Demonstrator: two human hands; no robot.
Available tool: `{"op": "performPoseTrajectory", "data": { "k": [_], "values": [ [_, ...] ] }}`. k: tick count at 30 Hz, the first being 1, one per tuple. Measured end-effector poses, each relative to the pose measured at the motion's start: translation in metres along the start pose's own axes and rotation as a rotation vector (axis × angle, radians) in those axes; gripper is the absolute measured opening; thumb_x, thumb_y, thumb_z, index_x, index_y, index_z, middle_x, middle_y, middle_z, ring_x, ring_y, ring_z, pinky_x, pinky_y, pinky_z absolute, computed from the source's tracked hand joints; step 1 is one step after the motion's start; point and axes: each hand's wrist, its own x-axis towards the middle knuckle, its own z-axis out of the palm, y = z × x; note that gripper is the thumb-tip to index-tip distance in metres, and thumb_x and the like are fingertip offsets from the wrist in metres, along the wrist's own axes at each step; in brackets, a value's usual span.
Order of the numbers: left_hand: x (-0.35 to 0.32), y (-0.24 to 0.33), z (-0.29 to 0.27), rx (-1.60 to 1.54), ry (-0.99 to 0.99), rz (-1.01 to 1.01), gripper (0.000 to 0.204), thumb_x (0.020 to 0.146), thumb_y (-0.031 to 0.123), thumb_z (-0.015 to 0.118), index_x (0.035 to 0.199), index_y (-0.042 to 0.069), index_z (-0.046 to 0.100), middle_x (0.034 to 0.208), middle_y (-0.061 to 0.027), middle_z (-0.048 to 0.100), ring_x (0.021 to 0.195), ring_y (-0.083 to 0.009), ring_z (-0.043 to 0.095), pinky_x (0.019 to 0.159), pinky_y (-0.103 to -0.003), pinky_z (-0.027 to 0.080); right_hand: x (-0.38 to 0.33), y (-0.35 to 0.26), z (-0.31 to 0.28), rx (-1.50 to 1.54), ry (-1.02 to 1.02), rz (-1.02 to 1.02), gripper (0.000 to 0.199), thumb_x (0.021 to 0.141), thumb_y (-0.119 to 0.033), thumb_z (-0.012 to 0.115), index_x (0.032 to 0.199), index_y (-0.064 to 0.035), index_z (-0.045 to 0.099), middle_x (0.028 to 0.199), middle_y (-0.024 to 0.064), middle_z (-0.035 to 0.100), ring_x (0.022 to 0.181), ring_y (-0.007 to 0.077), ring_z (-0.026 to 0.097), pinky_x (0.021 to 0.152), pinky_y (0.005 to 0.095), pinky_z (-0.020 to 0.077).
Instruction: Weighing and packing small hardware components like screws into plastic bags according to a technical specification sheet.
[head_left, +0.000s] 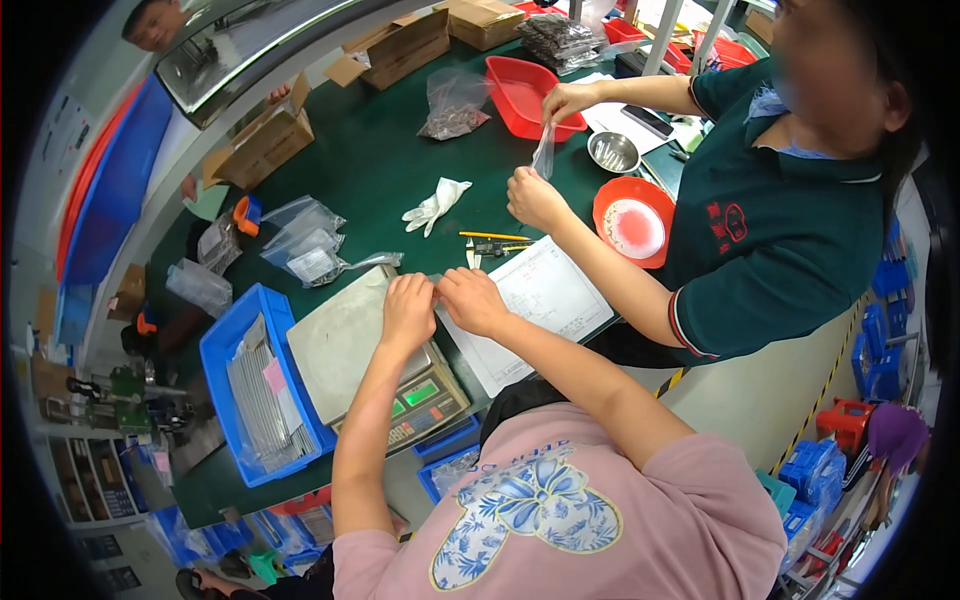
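Head view has both hands close together at the scale's [340,345] right-hand edge, left hand [408,312] over the plate's edge, right hand [472,300] just beside it. Fingers are curled in, pinching a small see-through bit [437,284] between them; it's mostly hidden, so no clue what exactly it is. Scale display's lit green, btw. Left of the scale there's a blue bin [222,374] with a stack of long greyish parts in it. Right of the scale, printed sheets [555,295] lie flat, with a caliper [490,249] near their far edge. Beyond the scale: a white glove [436,207] and some clear bags [305,240]. Further off to the scale's right, a co-worker's hands [537,199] are holding a clear bag [544,155].
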Motion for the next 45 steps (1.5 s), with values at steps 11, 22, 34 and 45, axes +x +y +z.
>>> {"op": "performPoseTrajectory", "data": {
  "k": [11,22,34,45],
  "values": [
    [-0.012,-0.029,-0.010,-0.023,0.082,-0.016,0.010,0.065,0.005,0.056,0.070,0.006,0.049,0.076,-0.0072,0.048,0.082,-0.0247,0.048,0.087,-0.039,0.033,0.013,0.004,-0.003,-0.085,0.093,-0.133,0.007,0.063,-0.010,0.057,0.067,-0.0093,0.052,0.066,0.0039,0.051,0.069,0.0207,0.052,0.069,0.0327,0.0367],
    [-0.025,-0.055,-0.029,0.045,0.081,-0.044,0.008,0.065,0.004,0.056,0.070,0.005,0.050,0.076,-0.0080,0.048,0.081,-0.0246,0.048,0.087,-0.039,0.034,0.012,0.008,-0.015,-0.093,0.068,-0.100,0.007,0.066,-0.011,0.058,0.068,-0.0085,0.052,0.070,0.0043,0.051,0.072,0.0207,0.052,0.076,0.0350,0.0363],
    [-0.043,-0.056,-0.031,0.087,0.054,-0.130,0.010,0.067,0.003,0.055,0.074,0.003,0.048,0.077,-0.0111,0.047,0.077,-0.0282,0.048,0.067,-0.036,0.040,-0.008,0.008,-0.018,0.021,0.029,0.168,0.017,0.065,-0.017,0.061,0.074,-0.0072,0.051,0.072,0.0063,0.050,0.071,0.0244,0.051,0.061,0.0362,0.0381],
    [-0.026,-0.041,-0.037,0.067,0.090,-0.168,0.015,0.065,0.000,0.055,0.078,0.003,0.049,0.078,-0.0100,0.047,0.077,-0.0272,0.048,0.064,-0.036,0.041,0.022,-0.015,0.019,-0.046,-0.150,-0.002,0.005,0.067,-0.013,0.055,0.067,-0.0083,0.053,0.067,0.0058,0.053,0.071,0.0240,0.054,0.062,0.0363,0.0399]
  ]
}}
